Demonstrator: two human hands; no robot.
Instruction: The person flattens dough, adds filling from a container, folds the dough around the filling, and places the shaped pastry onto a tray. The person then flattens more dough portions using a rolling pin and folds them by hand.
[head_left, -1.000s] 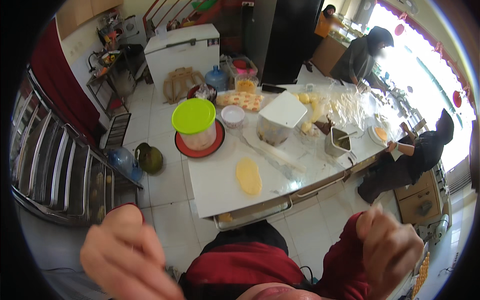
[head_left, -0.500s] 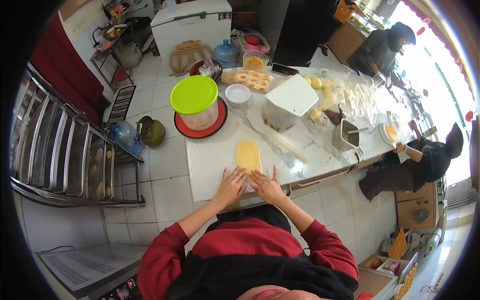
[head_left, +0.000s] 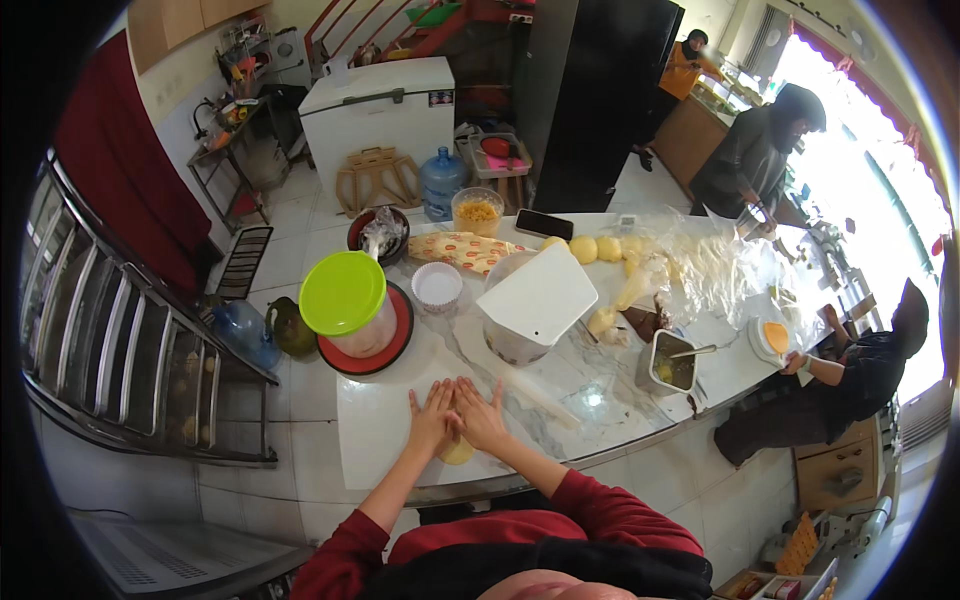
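Note:
A piece of flattened yellow dough (head_left: 457, 453) lies on the marble-patterned table (head_left: 400, 462), its near end showing below my palms. Over its far part, my left hand (head_left: 432, 418) and my right hand (head_left: 482, 414) lie flat and side by side, hiding most of it. Their fingers are stretched out and point away from me, the thumbs held apart at the outer sides. Neither hand grips anything. Just right of my right hand rests a long pale rod (head_left: 545, 396).
A lime-lidded tub (head_left: 343, 292) stands on a red round tray (head_left: 402, 335). Behind my hands are a paper cup (head_left: 437, 287) and a white-lidded container (head_left: 540, 295). Farther right are dough balls (head_left: 608, 248), plastic film (head_left: 710, 255) and a metal tin (head_left: 668, 363) with a utensil. Co-workers (head_left: 860, 335) stand at right.
Both hands have moved forward along the dough, from its near end to its far part, and now cover most of it. The view has tilted up, showing more of the room behind.

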